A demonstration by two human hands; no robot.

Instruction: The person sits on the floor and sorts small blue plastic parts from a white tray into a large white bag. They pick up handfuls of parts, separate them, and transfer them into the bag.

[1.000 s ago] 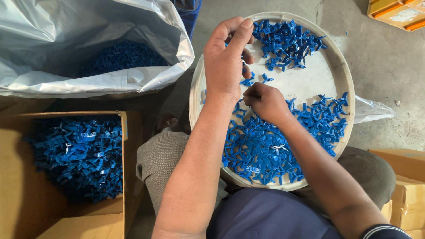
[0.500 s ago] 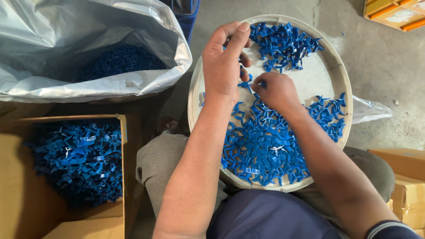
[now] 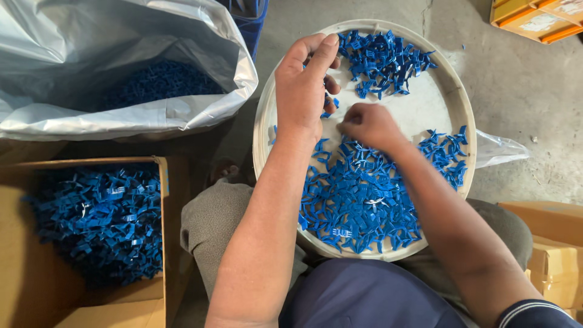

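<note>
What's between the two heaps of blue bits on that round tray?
In the head view, bare white tray floor lies between the far heap and near heap, with both hands over its left part.

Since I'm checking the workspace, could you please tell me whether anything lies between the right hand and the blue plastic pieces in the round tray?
Nothing visible: the right hand rests directly on the blue plastic pieces in the round tray.

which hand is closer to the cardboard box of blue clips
Left. The left hand hovers over the round tray's left side, toward the cardboard box on the floor at lower left. The right hand is at the tray's middle, farther from it.
</note>
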